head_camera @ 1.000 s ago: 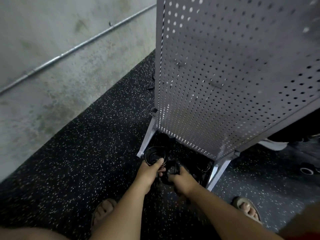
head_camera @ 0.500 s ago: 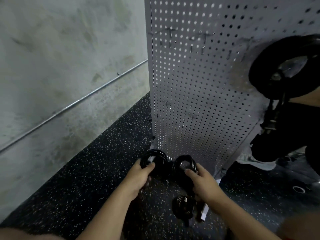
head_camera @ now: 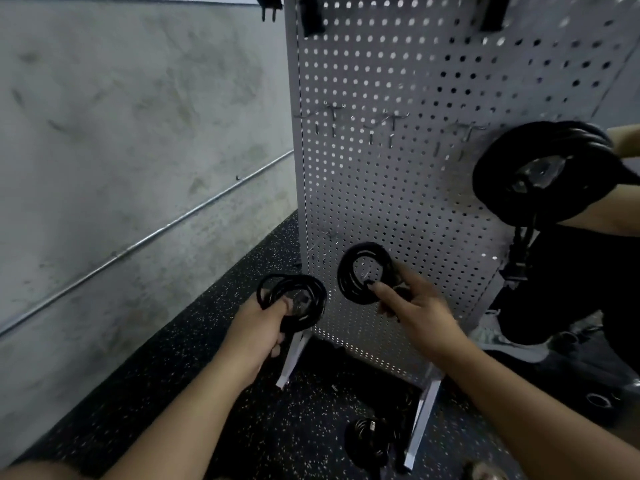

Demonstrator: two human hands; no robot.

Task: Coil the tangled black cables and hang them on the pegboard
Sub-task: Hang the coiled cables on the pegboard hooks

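Two round coils of smooth black cable are held up at the perforated grey metal pegboard (head_camera: 398,188) — the left hand (head_camera: 256,327) curls its fingers round the looser coil (head_camera: 318,301) by the board's left edge, and the right hand (head_camera: 419,313) pinches the tighter coil (head_camera: 346,277) before its lower face. Thin wire hooks (head_camera: 389,124) stand bare higher up with open panel around them, and a third coil (head_camera: 367,441) lies on the speckled rubber floor (head_camera: 166,386) between the board's feet.
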